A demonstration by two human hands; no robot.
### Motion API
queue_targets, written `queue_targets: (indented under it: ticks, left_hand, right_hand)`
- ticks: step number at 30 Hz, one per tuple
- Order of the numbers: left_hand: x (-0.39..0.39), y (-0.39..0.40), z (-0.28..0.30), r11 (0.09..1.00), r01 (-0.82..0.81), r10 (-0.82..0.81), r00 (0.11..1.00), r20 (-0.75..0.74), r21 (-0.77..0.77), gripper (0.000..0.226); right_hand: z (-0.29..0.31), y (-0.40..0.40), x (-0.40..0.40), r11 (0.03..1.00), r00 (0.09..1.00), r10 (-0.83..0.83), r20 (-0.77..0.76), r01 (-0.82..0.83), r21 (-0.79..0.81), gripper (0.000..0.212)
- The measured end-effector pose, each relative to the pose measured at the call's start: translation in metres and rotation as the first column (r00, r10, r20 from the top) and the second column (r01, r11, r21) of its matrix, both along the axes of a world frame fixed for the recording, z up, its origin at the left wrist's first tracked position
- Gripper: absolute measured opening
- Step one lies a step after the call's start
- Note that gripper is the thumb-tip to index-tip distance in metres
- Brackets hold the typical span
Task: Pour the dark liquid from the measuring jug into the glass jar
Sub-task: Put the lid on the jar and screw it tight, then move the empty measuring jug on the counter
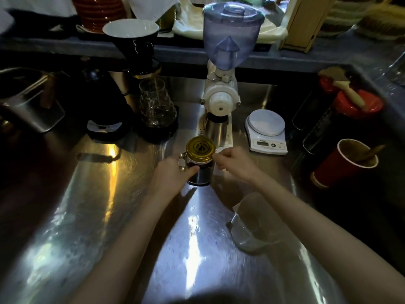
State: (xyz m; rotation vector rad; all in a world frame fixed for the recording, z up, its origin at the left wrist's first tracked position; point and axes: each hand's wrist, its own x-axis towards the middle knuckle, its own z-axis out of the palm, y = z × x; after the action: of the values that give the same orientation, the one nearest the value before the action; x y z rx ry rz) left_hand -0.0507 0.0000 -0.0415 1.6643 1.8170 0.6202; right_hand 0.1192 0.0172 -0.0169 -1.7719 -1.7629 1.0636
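Observation:
A glass jar [202, 175] with a handle stands upright on the steel counter, holding dark liquid and capped by a gold lid [200, 148]. My left hand [169, 172] wraps around the jar's left side and handle. My right hand [234, 160] is at the jar's right, fingers curled beside the lid's edge; whether they touch it I cannot tell. A clear plastic measuring jug [252, 227] stands near my right forearm, which partly covers it. It looks empty.
Behind the jar stand a white coffee grinder [221, 99] with a blue hopper and a white scale [266, 130]. A black dripper drips into a glass server [156, 104] at back left. A red paper cup [346, 163] is at right, a metal pitcher [28, 102] at left.

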Motion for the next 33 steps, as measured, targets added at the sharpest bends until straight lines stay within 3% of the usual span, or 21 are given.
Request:
queue_targets:
  ticks: [3,8,11,16,21,26,33]
  left_hand:
    - [0.006,-0.019,0.012,0.977,0.131,-0.102,0.98,-0.17,0.166,0.031]
    - [0.017,-0.051,0.022,0.83,0.442,-0.363,0.891,-0.273,0.341,0.028]
    - [0.024,-0.069,0.013,0.78,0.546,-0.422,0.82,-0.387,0.306,0.038]
    - [0.032,-0.095,-0.008,0.771,0.603,-0.452,0.743,-0.494,0.202,0.044]
    - [0.043,-0.113,-0.018,0.764,0.619,-0.449,0.71,-0.542,0.179,0.044]
    - [0.057,-0.123,-0.021,0.787,0.59,-0.471,0.764,-0.441,0.18,0.053]
    - [0.071,-0.12,-0.019,0.855,0.505,-0.454,0.84,-0.297,0.121,0.044]
  right_hand:
    - [0.015,-0.016,0.012,0.987,0.983,0.132,0.13,-0.142,0.073,0.021]
    - [0.036,-0.057,0.048,0.958,0.945,0.19,0.266,-0.238,0.161,0.025]
    - [0.035,-0.088,0.077,0.94,0.902,0.108,0.417,-0.23,0.252,0.026]
    - [0.005,-0.143,0.117,0.939,0.792,0.003,0.61,-0.213,0.272,0.018]
    - [-0.022,-0.178,0.125,0.971,0.799,-0.069,0.597,-0.085,0.225,0.026]
    - [-0.031,-0.186,0.115,0.987,0.853,-0.093,0.513,0.009,0.163,0.024]
    - [-0.044,-0.168,0.114,0.977,0.907,-0.17,0.385,0.105,0.183,0.027]
